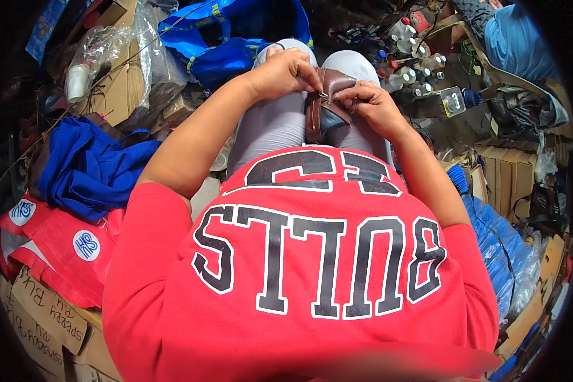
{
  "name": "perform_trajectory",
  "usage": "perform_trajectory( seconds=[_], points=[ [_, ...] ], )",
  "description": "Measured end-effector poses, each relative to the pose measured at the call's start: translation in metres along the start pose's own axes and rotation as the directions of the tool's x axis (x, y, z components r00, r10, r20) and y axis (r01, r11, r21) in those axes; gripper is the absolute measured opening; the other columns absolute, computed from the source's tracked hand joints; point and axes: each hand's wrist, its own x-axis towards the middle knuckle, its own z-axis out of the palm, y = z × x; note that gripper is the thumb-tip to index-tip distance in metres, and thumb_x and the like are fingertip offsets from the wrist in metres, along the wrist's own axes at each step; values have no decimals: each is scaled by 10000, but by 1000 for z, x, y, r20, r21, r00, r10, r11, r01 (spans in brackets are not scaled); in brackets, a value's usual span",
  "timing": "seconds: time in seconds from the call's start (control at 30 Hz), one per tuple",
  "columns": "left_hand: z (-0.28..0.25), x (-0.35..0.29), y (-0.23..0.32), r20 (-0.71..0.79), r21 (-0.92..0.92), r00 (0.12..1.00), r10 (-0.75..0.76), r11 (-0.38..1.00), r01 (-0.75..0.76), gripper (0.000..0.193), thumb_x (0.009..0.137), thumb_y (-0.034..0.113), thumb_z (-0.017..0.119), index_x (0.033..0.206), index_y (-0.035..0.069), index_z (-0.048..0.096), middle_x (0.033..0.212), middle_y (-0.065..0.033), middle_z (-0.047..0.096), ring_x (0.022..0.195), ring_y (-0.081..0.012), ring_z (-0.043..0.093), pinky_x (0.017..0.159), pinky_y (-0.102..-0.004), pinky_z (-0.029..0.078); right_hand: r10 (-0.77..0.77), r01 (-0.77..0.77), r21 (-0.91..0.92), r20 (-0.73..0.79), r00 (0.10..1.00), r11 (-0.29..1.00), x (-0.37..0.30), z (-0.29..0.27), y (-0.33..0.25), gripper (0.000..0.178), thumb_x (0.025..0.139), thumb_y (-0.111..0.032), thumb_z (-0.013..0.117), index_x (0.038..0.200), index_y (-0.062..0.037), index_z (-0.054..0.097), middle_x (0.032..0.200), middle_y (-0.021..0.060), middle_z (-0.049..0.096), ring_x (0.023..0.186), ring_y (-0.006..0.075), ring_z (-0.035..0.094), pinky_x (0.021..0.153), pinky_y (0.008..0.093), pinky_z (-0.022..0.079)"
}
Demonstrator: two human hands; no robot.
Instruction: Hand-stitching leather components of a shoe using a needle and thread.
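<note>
A brown leather shoe (318, 121) rests across my lap between my thighs, its dark opening towards me. My left hand (293, 67) reaches over it from the left, thumb and fingers pinched close to the shoe's upper. From the other side my right hand (369, 102) comes in with thumb and forefinger pressed together at nearly the same spot. A small, light, shiny bit shows between the two sets of fingertips; it is too small to name. What each pinch holds is hidden by the fingers.
A blue bag (235, 38) lies beyond my left knee. Several small bottles (407, 73) stand at the far right. Blue cloth (86, 165) is heaped on my left, above a red bag (57, 248). Cardboard (506, 175) and blue plastic sheeting (493, 245) lie on my right.
</note>
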Motion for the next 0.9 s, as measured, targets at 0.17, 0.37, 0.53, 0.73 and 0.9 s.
perform_trajectory(
  seconds=[0.17,0.37,0.53,0.73,0.9],
  points=[
    [-4,-19,10,-16,199,999,-33,979,36,208,759,189,707,894,344,736,825,80,579,964,-147,502,908,-392,249,-56,50,-60,-111,992,997,-11,5,-5,279,745,-63,671,1008,-142,717,815,35,644,829,176,567,784,289,449],
    [14,-26,17,-201,21,977,-73,997,78,222,721,121,731,917,224,727,780,70,601,910,-132,509,897,-365,246,-57,35,-157,-138,989,987,-13,15,-15,282,757,-110,698,1034,-155,711,803,22,666,815,170,552,812,295,403],
    [29,-30,29,-272,15,946,-174,983,184,196,702,174,754,891,188,701,750,65,639,968,-117,502,927,-388,209,41,-87,-191,-234,971,978,-16,27,-18,212,740,-151,727,951,-148,714,807,43,670,818,159,551,825,311,364],
    [30,-15,27,-281,-72,923,-262,965,252,157,699,136,753,847,116,703,747,10,653,771,-137,593,804,-327,398,247,-148,385,-222,943,911,-4,36,-10,134,789,-91,702,903,-27,677,791,12,663,729,70,571,710,239,452],
    [29,-8,26,-271,-233,948,-167,967,104,169,678,111,760,839,106,710,761,-24,637,799,-173,584,816,-329,423,212,-103,481,-178,961,871,-3,29,-13,93,805,-78,694,860,-7,667,771,2,648,703,56,561,653,204,453]
  ],
)
